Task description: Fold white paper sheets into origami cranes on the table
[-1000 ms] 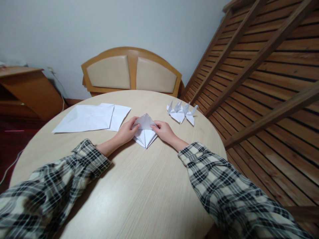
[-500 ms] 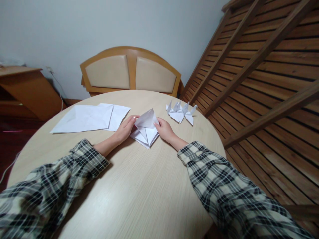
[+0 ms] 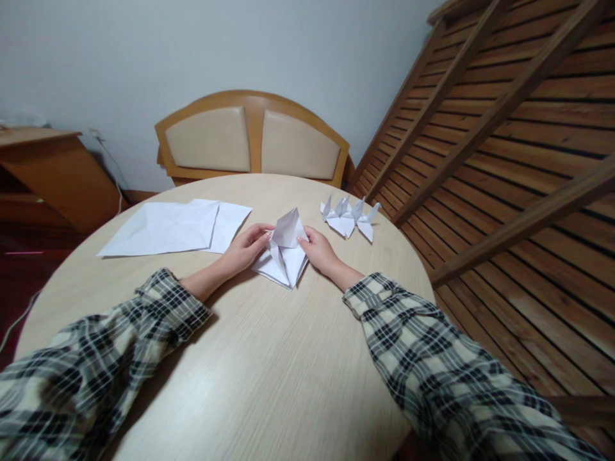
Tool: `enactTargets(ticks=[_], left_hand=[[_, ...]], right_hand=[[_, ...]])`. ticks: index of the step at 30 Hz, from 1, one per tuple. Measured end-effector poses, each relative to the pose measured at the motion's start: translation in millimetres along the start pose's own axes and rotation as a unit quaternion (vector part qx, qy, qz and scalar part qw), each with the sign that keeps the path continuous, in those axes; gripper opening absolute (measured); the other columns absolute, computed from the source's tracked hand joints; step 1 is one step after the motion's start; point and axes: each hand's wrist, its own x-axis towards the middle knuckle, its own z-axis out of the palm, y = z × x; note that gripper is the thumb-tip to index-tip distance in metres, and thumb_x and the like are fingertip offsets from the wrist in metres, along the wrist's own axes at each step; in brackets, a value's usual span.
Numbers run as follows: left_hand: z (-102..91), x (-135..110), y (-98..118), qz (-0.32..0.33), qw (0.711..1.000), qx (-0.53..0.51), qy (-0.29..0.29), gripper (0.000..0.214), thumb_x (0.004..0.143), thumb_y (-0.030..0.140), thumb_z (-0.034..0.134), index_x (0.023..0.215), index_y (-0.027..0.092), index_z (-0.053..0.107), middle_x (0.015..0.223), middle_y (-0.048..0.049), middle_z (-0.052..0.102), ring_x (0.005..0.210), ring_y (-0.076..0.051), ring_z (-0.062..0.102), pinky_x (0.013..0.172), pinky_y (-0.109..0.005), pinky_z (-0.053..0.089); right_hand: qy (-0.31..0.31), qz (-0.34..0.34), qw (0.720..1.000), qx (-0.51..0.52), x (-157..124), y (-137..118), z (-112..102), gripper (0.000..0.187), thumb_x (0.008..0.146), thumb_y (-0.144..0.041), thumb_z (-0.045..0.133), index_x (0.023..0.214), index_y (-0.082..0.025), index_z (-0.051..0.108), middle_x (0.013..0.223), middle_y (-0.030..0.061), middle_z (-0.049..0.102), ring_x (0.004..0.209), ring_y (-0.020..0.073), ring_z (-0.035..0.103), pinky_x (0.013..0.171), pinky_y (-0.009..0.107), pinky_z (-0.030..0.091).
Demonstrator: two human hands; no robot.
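Observation:
A white sheet of folded paper point(image 3: 290, 238), partly raised into a pointed flap, is between my two hands over the middle of the table. My left hand point(image 3: 250, 244) pinches its left side, thumb on top of a folded-in edge. At the right edge of the same flap, my right hand point(image 3: 317, 248) grips with the thumb in front and the fingers behind, mostly hidden. The lower corner of the folded paper points toward me, with creased layers showing there.
Several white origami cranes point(image 3: 346, 218) stand together at the right rear of the round table point(image 3: 250, 358). Flat white paper sheets point(image 3: 163, 227) lie overlapping on the left. Beyond the table is a padded headboard-like chair back point(image 3: 254, 137); wooden slats point(image 3: 504, 160) rise at the right.
My left thumb has come over the paper's left side, and that side of the raised flap is now pressed inward, making it narrower. My right hand keeps its grip.

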Motion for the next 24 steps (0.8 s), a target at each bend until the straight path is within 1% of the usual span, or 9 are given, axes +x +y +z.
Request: enactTargets(ticks=[4,7,11,16,19,21,24], left_hand=[[-0.2,-0.1,0.9,0.004,0.999,0.031,-0.016,0.030,0.091,0.034,0.054,0.115,0.017,0.058,0.074,-0.0008,0.057,0.065,-0.013,0.050,0.058,-0.027,0.039],[-0.4,-0.3,0.9,-0.005,0.999,0.040,-0.031,0.030,0.091,0.035,0.054,0.114,0.016,0.058,0.072,-0.0008,0.057,0.062,-0.012,0.049,0.054,-0.026,0.036],[0.1,-0.8,-0.2,-0.025,0.998,0.034,-0.041,0.030,0.090,0.037,0.057,0.112,0.016,0.058,0.076,-0.0023,0.060,0.062,-0.011,0.049,0.053,-0.025,0.036],[0.4,-0.9,-4.0,-0.054,0.998,0.015,-0.041,0.038,0.085,0.037,0.062,0.116,0.015,0.056,0.087,-0.0069,0.067,0.066,-0.013,0.055,0.053,-0.025,0.038],[-0.3,-0.7,-5.2,-0.064,0.997,0.028,-0.040,0.042,0.083,0.036,0.064,0.118,0.014,0.056,0.088,-0.0088,0.069,0.068,-0.015,0.058,0.054,-0.026,0.039],[-1.1,-0.5,-5.8,-0.064,0.996,0.045,-0.042,0.042,0.083,0.037,0.064,0.118,0.013,0.058,0.086,-0.0090,0.069,0.069,-0.016,0.059,0.056,-0.027,0.040],[-2.2,-0.7,-6.0,-0.041,0.994,0.070,-0.068,0.040,0.084,0.039,0.062,0.116,0.014,0.061,0.090,-0.0097,0.070,0.072,-0.017,0.060,0.059,-0.029,0.042]], right_hand=[[-0.016,-0.003,1.000,0.010,-1.1,-1.7,0.4,0.024,0.082,-0.017,0.055,0.103,-0.016,0.067,0.105,0.0082,0.071,0.093,0.0210,0.064,0.088,0.037,0.049],[-0.032,-0.009,0.999,0.019,-2.0,-2.8,-0.2,0.026,0.083,-0.017,0.055,0.106,-0.016,0.067,0.107,0.0088,0.071,0.096,0.0214,0.064,0.090,0.039,0.049],[-0.049,-0.012,0.998,0.028,-2.9,-3.7,-0.7,0.028,0.083,-0.018,0.054,0.107,-0.017,0.068,0.107,0.0085,0.071,0.095,0.0212,0.064,0.089,0.039,0.049],[-0.059,-0.008,0.998,0.031,-3.0,-3.7,-0.1,0.027,0.083,-0.019,0.054,0.107,-0.016,0.067,0.105,0.0083,0.071,0.092,0.0199,0.064,0.085,0.037,0.050],[-0.061,-0.011,0.998,0.033,-3.0,-4.0,0.0,0.026,0.083,-0.020,0.054,0.105,-0.017,0.066,0.104,0.0077,0.071,0.090,0.0193,0.063,0.084,0.037,0.050],[-0.058,-0.015,0.998,0.036,-3.5,-5.3,-0.1,0.024,0.082,-0.021,0.056,0.104,-0.017,0.066,0.102,0.0072,0.070,0.089,0.0195,0.063,0.083,0.037,0.049],[-0.050,-0.029,0.997,0.041,-4.8,-9.8,-0.6,0.024,0.079,-0.025,0.062,0.102,-0.018,0.065,0.099,0.0062,0.069,0.088,0.0199,0.062,0.082,0.037,0.049]])
